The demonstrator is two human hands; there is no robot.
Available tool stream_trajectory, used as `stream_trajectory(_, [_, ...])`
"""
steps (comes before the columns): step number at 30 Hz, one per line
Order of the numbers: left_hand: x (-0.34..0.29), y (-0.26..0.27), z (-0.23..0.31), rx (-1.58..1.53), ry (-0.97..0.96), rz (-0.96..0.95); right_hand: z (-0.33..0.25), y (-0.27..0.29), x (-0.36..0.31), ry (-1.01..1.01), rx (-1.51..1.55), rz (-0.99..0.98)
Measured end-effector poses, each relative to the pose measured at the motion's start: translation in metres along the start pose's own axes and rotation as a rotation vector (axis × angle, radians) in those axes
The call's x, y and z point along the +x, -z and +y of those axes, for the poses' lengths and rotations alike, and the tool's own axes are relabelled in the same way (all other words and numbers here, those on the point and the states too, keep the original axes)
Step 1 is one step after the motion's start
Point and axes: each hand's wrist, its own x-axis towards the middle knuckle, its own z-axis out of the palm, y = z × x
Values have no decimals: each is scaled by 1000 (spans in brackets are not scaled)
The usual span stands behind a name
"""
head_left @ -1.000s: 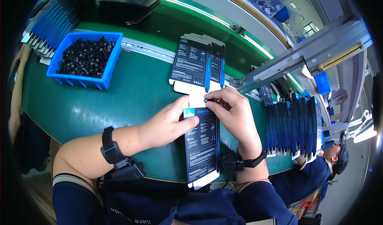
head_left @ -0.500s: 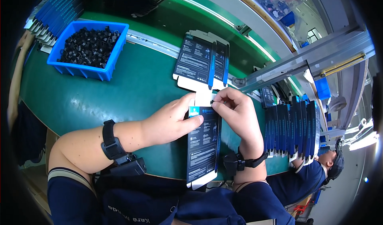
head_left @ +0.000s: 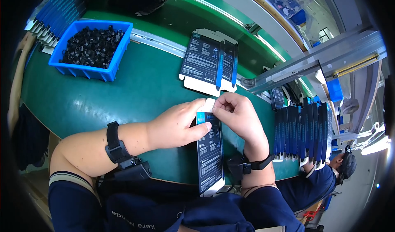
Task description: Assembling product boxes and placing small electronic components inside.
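Note:
A narrow dark carton (head_left: 210, 154) with blue and white print lies upright before me, its lower end toward my body. My left hand (head_left: 175, 123) grips its upper left side, thumb across the printed face. At the top end a white flap (head_left: 209, 104) shows between my hands. My right hand (head_left: 238, 114) pinches at this flap, thumb and curled fingers together; whether a small piece is also inside the pinch is hidden. Straps with small black devices circle both my forearms.
A blue bin (head_left: 111, 69) of small black clips stands at the left on the green table (head_left: 135, 84). Flattened cartons (head_left: 200, 61) lie beyond my hands. Rows of cartons (head_left: 302, 129) stand at right, more at far left (head_left: 61, 12). People sit on both sides.
The white flap above the carton has folded down and looks shorter. My right hand has moved slightly left and inward over the top end. The carton has turned a little.

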Motion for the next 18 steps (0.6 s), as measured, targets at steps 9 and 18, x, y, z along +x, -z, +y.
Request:
stream_trajectory(9, [8,10,12,-607,84,-5,5,12,0,67,541,-5])
stream_trajectory(18, [15,9,-5,-350,-51,69,1,-3,-5,135,631,-152])
